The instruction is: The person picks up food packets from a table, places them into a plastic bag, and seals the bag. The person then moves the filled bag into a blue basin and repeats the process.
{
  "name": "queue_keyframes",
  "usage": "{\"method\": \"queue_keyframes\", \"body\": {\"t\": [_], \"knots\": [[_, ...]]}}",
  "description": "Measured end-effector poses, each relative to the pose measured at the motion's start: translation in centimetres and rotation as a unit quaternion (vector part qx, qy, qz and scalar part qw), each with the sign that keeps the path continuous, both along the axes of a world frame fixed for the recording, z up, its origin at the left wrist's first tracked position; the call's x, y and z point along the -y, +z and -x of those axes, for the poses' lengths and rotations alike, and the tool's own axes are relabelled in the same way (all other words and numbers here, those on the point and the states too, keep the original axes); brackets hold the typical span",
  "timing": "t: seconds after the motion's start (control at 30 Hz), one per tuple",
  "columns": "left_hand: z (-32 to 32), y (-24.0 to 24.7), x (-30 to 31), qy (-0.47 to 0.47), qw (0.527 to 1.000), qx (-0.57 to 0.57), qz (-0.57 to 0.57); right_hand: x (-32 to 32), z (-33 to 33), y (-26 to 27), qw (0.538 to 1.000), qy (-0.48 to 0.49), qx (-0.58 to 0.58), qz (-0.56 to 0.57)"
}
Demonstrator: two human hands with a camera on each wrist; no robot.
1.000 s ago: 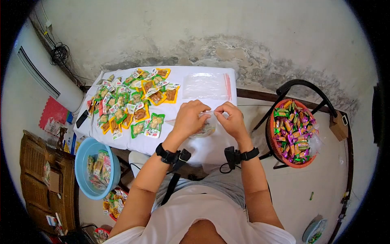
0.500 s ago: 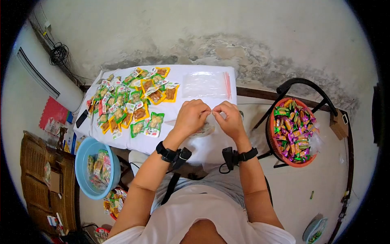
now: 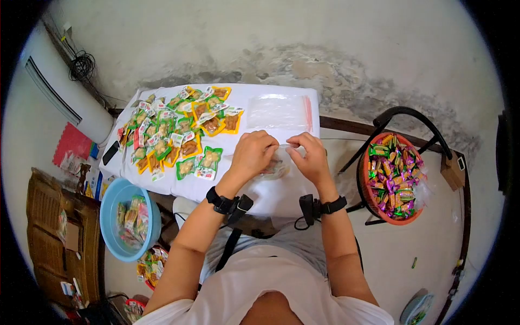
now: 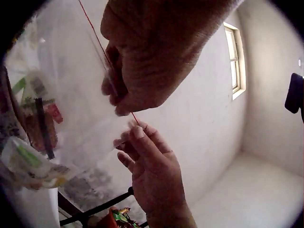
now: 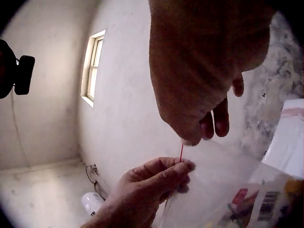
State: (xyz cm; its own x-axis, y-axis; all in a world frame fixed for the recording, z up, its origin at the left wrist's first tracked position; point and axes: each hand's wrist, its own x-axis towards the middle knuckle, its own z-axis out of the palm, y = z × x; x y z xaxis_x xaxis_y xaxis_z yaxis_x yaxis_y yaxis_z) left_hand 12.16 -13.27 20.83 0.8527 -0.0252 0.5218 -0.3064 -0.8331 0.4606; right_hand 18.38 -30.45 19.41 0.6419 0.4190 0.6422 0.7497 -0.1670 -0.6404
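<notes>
A clear zip bag [image 3: 279, 169] with a red line along its mouth hangs between the two hands, over the front of the table. Snack packets [image 4: 35, 164] show through its film in the left wrist view. My left hand [image 3: 253, 156] pinches the red-lined edge between thumb and fingers. A short way along the same edge, my right hand [image 3: 311, 160] pinches it too, its fingertips close to the left ones. The right wrist view shows the red line running from the left hand's fingertips [image 5: 183, 166] up to the right hand.
Green and yellow snack packets [image 3: 162, 132] cover the white table's left side. Flat clear bags [image 3: 277, 112] lie at its back right. A blue basin [image 3: 106, 216] of filled bags stands at left, an orange basket [image 3: 364, 189] of wrapped sweets at right. A phone [image 3: 110, 153] lies on the left edge.
The fingertips of the two hands have moved slightly apart along the bag's mouth. The head view has shifted a little; both hands stay on the bag.
</notes>
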Motion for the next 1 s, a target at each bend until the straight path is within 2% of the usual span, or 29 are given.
{"method": "queue_keyframes", "body": {"t": [0.2,0.3,0.43,0.5,0.63,0.73,0.83,0.9,1.0], "knots": [[0.6,0.0,-0.3,0.004,1.0,-0.003,-0.025,0.6,-0.8,-0.8,0.998,-0.028,0.034,0.045],[1.0,-0.4,-1.3,0.015,1.0,0.0,-0.023,0.6,-0.5,-0.6,0.999,-0.029,0.009,0.044],[1.2,0.0,-0.9,0.004,1.0,0.015,-0.022,-0.4,0.0,0.5,0.999,-0.004,0.013,0.042],[1.0,0.0,-0.9,0.001,0.999,0.012,-0.038,-0.6,-0.6,0.0,0.994,0.011,0.051,0.092],[1.7,-0.4,-2.2,0.004,0.999,0.012,-0.052,-0.2,-0.7,-0.3,0.993,-0.005,0.072,0.097],[2.2,-0.6,-3.0,0.024,0.998,0.021,-0.056,-0.4,-0.3,0.1,0.993,-0.006,0.047,0.109],[2.1,-0.4,-2.7,0.02,0.997,0.045,-0.053,-1.7,0.3,0.9,0.991,0.011,0.078,0.104],[2.0,-0.5,-2.8,0.01,0.997,0.044,-0.064,-2.3,0.0,0.6,0.981,0.013,0.108,0.159],[2.7,-0.2,-3.5,0.017,0.997,0.044,-0.061,-2.2,-0.2,0.4,0.983,0.019,0.094,0.154]]}}
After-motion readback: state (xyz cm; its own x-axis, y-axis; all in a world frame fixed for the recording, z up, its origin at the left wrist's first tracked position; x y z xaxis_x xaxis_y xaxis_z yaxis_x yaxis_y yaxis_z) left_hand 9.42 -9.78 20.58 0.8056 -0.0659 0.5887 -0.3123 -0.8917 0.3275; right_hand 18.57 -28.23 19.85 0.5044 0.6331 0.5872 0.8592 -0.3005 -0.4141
